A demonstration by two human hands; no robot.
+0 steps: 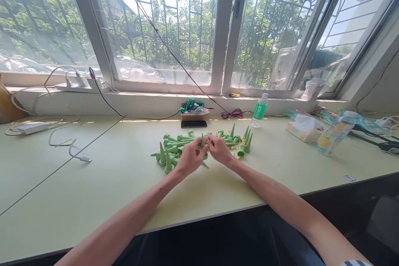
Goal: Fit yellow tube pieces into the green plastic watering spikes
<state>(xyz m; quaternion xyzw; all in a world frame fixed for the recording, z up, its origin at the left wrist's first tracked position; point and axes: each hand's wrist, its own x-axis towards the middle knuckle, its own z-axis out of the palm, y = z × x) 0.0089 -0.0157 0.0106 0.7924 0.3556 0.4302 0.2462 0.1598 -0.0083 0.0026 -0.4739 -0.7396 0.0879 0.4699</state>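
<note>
Spreading from the left edge, a smooth, pale table point(102, 199) ran beneath barred windows point(168, 37). At the frame's centre, matte light-green cones point(168, 164), plastic-looking, with broad collars and sharp tips, lay heaped or stood upright. The left hand point(190, 158), nearly closed, pinched one cone point(203, 141), tip up; the right hand point(218, 149), fingers curled beside it, had a grip too hidden to tell. Right of centre stood a clear bottle point(260, 109) with a green label; farther right, a tissue box point(302, 134).
</note>
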